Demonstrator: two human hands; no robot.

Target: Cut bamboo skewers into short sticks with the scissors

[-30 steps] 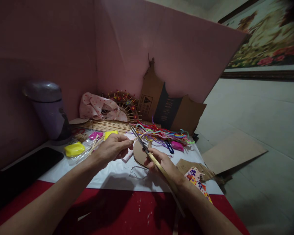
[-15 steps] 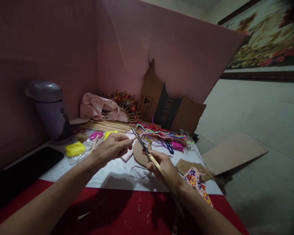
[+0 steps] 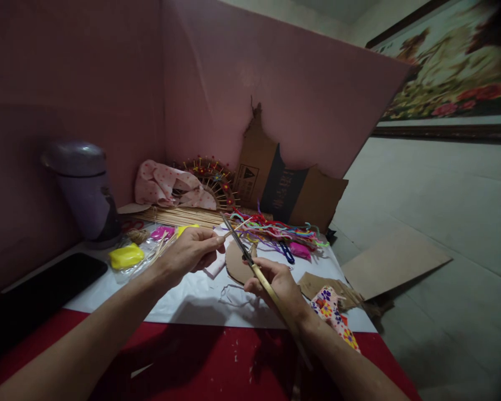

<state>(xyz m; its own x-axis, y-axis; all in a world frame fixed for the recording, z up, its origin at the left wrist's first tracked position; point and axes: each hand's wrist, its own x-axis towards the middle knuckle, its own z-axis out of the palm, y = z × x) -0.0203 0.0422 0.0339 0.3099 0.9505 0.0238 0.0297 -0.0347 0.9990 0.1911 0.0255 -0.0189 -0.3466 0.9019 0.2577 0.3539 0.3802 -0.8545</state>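
Observation:
My left hand (image 3: 187, 253) is closed in a pinch on a thin wooden stick (image 3: 235, 229) that points to the right. My right hand (image 3: 275, 284) grips a pair of scissors (image 3: 244, 253) with long gold handles; the blades point up and left and cross the stick near its tip. Under both hands lies a round cardboard piece (image 3: 236, 262) on a white sheet (image 3: 192, 295).
A bundle of sticks (image 3: 179, 216), colourful pipe cleaners (image 3: 279, 228), yellow clay (image 3: 126, 256) and pink clay (image 3: 300, 249) lie behind the hands. A purple flask (image 3: 86, 189) and a black phone (image 3: 42, 289) sit at the left. Cardboard pieces (image 3: 288, 189) lean on the pink wall.
Both hands stay almost in place; the right hand with the scissors has shifted slightly left and up along the stick.

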